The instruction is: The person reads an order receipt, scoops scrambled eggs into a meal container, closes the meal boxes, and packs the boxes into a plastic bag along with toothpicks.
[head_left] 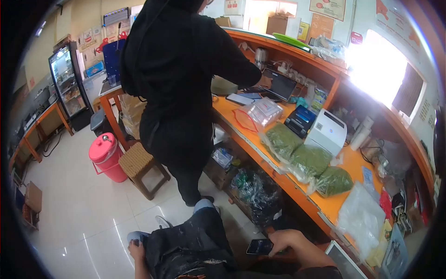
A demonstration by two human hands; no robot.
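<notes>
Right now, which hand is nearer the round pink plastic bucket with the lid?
Left. The left hand is closer, with the bucket ahead and slightly left; the right hand, holding a black smartphone, is well off to the bucket's right.

Left hand (136,250): bare, resting at the left knee (138,237), fingers loosely bent, its forearm (142,270) rising from the lower edge of view. Right hand (280,242): bare, beside the right thigh, fingers curled in a grip, the bent arm (310,255) entering from the lower right.
</notes>
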